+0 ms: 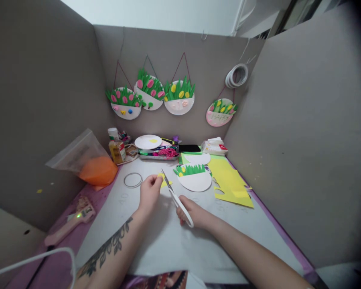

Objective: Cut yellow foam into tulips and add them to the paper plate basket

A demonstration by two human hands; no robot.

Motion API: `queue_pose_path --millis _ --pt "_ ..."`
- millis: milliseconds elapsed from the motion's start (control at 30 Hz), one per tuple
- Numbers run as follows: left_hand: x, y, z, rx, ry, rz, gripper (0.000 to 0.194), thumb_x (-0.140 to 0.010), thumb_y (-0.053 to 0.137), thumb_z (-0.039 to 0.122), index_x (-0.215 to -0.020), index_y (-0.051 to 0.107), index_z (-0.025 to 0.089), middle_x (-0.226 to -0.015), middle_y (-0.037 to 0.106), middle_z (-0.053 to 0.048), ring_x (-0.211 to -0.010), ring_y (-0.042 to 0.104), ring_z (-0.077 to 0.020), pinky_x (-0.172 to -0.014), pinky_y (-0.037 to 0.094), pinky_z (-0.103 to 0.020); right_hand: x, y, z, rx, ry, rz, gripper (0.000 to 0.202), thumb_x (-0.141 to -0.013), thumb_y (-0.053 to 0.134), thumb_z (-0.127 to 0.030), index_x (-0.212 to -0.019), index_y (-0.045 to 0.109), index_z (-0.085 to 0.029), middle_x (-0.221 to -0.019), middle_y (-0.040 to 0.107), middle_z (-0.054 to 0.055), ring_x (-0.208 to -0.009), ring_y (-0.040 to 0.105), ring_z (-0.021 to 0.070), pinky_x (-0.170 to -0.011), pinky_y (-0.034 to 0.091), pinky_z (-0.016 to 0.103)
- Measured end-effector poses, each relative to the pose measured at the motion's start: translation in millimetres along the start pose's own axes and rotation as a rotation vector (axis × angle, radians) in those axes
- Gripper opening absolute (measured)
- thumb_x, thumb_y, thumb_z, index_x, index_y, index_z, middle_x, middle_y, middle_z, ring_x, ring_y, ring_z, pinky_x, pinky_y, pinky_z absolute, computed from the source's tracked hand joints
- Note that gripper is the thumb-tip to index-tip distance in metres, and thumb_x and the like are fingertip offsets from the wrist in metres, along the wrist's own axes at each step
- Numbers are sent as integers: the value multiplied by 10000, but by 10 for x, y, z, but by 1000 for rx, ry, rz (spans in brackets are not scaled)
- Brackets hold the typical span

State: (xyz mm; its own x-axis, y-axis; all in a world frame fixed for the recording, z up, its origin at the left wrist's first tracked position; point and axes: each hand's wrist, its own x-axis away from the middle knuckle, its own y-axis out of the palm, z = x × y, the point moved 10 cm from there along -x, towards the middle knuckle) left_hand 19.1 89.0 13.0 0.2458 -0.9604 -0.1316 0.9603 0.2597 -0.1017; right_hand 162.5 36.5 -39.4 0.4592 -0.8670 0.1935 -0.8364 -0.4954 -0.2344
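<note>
My left hand [150, 192] pinches a small piece of yellow paper [165, 182] over the middle of the white work surface. In my right hand [194, 212] is a pair of scissors [179, 204] with white handles, its blades pointing up and left against the yellow piece. How far the blades are parted I cannot tell. Just beyond lies a white paper-plate basket [195, 181] with green paper grass and a few yellow shapes. To its right is a larger yellow sheet [231, 182] with notches cut from its left edge.
At left are a glue gun [75, 222] with a green light, a bag of orange material [99, 170], a glue bottle [117, 150] and wire rings [132, 180]. A tray [158, 157], a phone [189, 148] and tissues [215, 146] line the back. Finished plate baskets [179, 105] hang above.
</note>
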Motion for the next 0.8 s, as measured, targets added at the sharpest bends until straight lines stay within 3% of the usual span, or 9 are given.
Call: queue_pose_path --millis 133,267,367,467,533,800 --pt "-41 -6 -39 5 1 -18 204 -690 556 350 -639 550 153 -573 472 36 -555 399 -97 -531 333 -202 1 -100 32 76 -3 65 131 -720 528 -249 -720 409 -196 -585 495 -59 -476 477 77 -455 382 197" --pt "-66 32 -64 20 -8 -70 225 -694 554 374 -653 549 153 -581 468 31 -549 397 -97 -528 327 -207 -50 -181 151 -7 40 127 118 -698 520 -246 -722 414 -199 -583 499 -60 -454 490 86 -430 374 200" --pt "-13 218 -32 -17 2 -250 244 -691 551 391 -614 534 160 -561 452 34 -542 396 -100 -521 317 -209 -91 -296 119 -94 2 222 141 -688 528 -266 -742 417 -197 -590 505 -56 -452 491 92 -433 376 211" --pt "125 453 -4 -104 25 -468 238 -675 545 375 -564 523 166 -547 456 30 -549 410 -110 -525 320 -212 -56 -501 -72 -92 -132 389 188 -675 568 -287 -750 422 -195 -615 534 -38 -533 513 112 -500 402 232" --pt "208 557 -3 -172 59 -554 208 -670 533 351 -571 542 169 -565 486 21 -569 434 -121 -538 333 -217 -6 -603 -186 -71 -209 471 217 -654 597 -278 -750 420 -197 -673 566 -19 -611 536 131 -564 423 252" --pt "346 703 -32 -388 279 -671 181 -701 494 270 -615 618 168 -649 572 -17 -611 488 -140 -573 349 -233 -61 -577 -110 -57 -250 427 266 -620 597 -185 -741 361 -211 -622 518 -60 -564 503 111 -524 391 223"
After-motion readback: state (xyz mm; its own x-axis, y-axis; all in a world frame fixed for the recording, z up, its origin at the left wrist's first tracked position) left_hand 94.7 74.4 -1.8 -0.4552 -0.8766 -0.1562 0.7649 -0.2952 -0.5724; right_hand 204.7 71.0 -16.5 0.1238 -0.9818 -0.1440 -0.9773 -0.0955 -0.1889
